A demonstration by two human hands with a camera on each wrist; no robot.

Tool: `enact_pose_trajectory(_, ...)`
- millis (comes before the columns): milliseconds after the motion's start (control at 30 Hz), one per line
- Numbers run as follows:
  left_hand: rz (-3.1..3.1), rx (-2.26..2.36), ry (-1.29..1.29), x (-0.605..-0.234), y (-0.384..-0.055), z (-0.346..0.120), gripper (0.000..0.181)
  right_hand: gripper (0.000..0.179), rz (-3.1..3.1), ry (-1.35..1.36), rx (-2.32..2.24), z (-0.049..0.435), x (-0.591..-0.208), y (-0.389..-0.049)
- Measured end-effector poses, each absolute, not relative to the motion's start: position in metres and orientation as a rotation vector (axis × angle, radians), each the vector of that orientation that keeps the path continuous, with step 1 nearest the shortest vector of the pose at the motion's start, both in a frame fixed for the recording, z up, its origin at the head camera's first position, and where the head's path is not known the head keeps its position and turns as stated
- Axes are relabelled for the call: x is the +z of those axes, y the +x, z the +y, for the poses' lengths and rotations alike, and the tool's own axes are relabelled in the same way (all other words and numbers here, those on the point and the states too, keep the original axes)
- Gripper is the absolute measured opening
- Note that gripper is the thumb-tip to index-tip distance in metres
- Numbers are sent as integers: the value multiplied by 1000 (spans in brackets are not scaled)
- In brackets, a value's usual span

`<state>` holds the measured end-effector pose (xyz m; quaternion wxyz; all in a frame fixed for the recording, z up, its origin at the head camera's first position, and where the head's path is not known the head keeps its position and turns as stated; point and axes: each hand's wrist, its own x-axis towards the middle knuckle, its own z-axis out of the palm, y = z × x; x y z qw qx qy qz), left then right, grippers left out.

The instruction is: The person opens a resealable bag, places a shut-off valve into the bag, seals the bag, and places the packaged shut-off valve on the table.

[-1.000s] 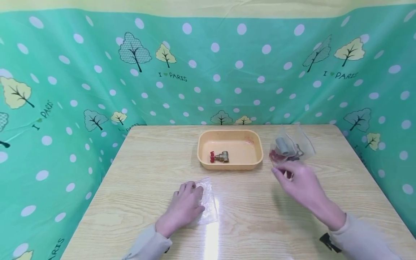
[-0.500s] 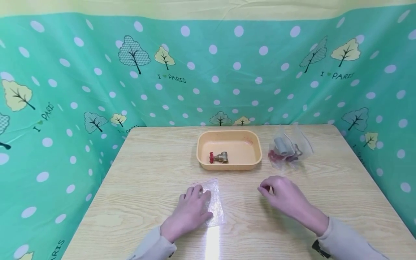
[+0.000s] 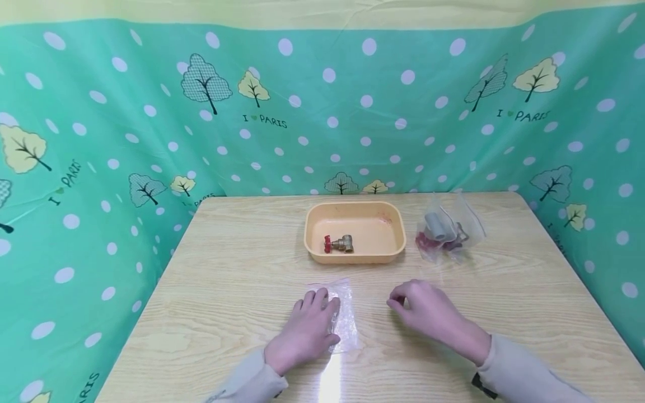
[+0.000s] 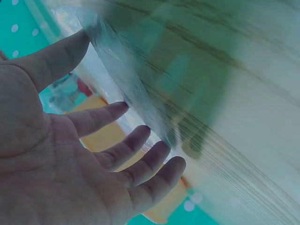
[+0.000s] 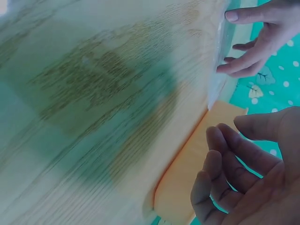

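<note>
My left hand (image 3: pixel 309 333) rests on a clear plastic bag (image 3: pixel 346 319) that lies flat on the table. In the left wrist view its fingers (image 4: pixel 140 136) are spread, with the fingertips along the bag's edge. To the right of the bag, my right hand (image 3: pixel 428 308) hovers low over the table. Loosely curled fingers (image 5: pixel 213 161) and a thumb standing apart show nothing between them in the right wrist view. Farther back, a brass valve with a red handwheel (image 3: pixel 339 244) lies in a peach plastic tray (image 3: pixel 373 259).
Right of the tray stand clear zip bags (image 3: pixel 471 224) holding a grey pipe piece (image 3: pixel 435 226) and red and dark metal parts. The wooden table (image 3: pixel 227 252) is bordered at the back and sides by a green dotted curtain (image 3: pixel 353 112).
My left hand has slid to the right, and the plastic bag under it has shifted along. My right hand has moved left and nearer, away from the zip bags.
</note>
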<state>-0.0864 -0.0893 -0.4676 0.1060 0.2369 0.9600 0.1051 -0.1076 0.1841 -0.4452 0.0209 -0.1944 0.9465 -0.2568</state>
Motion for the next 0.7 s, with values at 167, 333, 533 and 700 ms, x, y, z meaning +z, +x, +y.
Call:
enact_pose_trajectory(167, 2829, 254, 741, -470, -86, -80, 68, 7, 2922, -639, -799, 180, -451, -111)
enact_pose_trajectory(333, 2830, 221, 774, -470, -85, -73, 67, 19, 2934, -599, -787, 171, -453, -117)
enact_pose_trajectory(533, 2824, 198, 846, -469, -83, -67, 63, 27, 2922, -565, -783, 160, -456, -125)
enact_pose_trajectory(700, 2833, 175, 920, -470, -82, -62, 60, 24, 2908, -572, -749, 153, -459, -134)
